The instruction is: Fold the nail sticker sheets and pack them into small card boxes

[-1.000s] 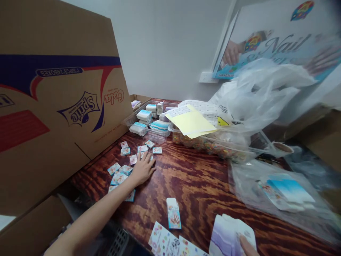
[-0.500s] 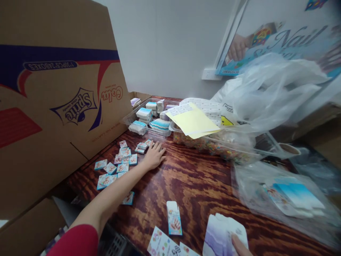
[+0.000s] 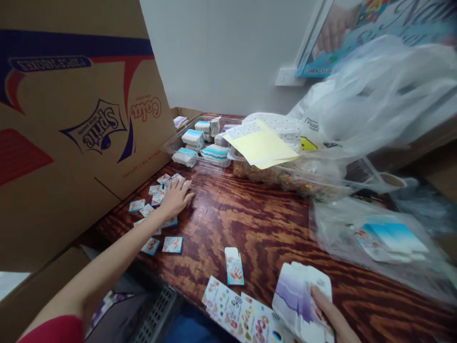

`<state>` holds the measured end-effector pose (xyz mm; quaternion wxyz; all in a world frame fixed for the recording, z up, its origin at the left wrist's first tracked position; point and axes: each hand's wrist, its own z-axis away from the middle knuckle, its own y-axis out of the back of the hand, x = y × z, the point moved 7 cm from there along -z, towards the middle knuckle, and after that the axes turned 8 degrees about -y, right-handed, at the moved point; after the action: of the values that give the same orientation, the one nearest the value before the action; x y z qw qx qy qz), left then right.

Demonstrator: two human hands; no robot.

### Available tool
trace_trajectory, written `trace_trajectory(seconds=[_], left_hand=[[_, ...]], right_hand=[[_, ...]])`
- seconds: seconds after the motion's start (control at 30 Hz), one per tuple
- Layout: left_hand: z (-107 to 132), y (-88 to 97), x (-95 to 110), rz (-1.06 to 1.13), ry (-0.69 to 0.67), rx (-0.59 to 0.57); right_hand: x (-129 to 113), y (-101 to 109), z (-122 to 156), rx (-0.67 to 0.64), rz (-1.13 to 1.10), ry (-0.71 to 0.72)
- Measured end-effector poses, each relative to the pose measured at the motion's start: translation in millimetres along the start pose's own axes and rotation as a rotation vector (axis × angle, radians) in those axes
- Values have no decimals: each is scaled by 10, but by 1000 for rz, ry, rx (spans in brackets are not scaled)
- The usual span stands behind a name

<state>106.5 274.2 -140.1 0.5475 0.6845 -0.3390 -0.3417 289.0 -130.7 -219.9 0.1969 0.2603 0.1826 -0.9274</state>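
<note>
My left hand (image 3: 176, 197) lies flat with fingers spread on a heap of small blue-and-white packets (image 3: 156, 196) on the wooden table (image 3: 264, 224), near the big cardboard box. More of these packets (image 3: 173, 244) lie loose toward the table's front edge. My right hand (image 3: 330, 317) at the bottom right grips a stack of flat purple-and-white cartons (image 3: 302, 297). One flat carton (image 3: 234, 266) lies alone on the table between the hands. Sticker sheets (image 3: 235, 312) lie at the front edge.
A large Sprite cardboard box (image 3: 78, 124) leans along the left. Clear trays of blue-white bundles (image 3: 200, 147) stand at the back, with a yellow sheet (image 3: 262, 147) on a tray of colourful bits. Crumpled plastic bags (image 3: 371, 109) fill the right, one holding cartons (image 3: 389, 238).
My left hand swept from the far right of the packet heap back to the left, pushing packets together. The view shifted downward, so the right hand with its cartons shows more.
</note>
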Motion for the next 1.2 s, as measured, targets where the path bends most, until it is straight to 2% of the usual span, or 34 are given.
trace_trajectory(seconds=[0.07,0.13,0.17,0.2,0.27,0.33,0.4,0.47,0.57,0.63,0.73,0.83,1.03,1.1,1.2], left_hand=[[387,54,271,50,-101,-47],[799,48,591,118,-334,-111],[970,25,663,131,-393,-133],[1092,-5,677,133,-416,-137],[1168,-64,560,113,-359,-93],[1079,-72,392,87,-236,-2],[943,-4,355,99,-143,80],[840,110,536,183,-123,113],[794,240,1079,384,-161,67],[799,235,1440,480,-164,5],[780,111,1799,536,-133,-82],[690,3,2013,543,-157,-95],[431,-53,2302,592,-232,-3],[388,-76,2331,625,-212,10],[379,-101,2299,667,-145,6]], right_hand=[[-59,-79,94,15,-86,12],[-92,-129,141,23,-154,43],[-99,-161,149,15,-172,55],[-105,-203,152,1,-184,64],[-127,-324,153,-54,-185,82],[-179,-457,165,-109,-161,120],[-239,-562,188,-143,-136,162],[-280,-619,207,-150,-132,190],[-296,-645,222,-142,-155,207],[-297,-638,236,-138,-162,224],[-347,-563,288,-114,-141,300],[-422,-371,346,-60,-147,348],[-521,38,397,2,-285,376],[-513,64,387,-2,-311,372],[-474,-25,362,-23,-293,354]])
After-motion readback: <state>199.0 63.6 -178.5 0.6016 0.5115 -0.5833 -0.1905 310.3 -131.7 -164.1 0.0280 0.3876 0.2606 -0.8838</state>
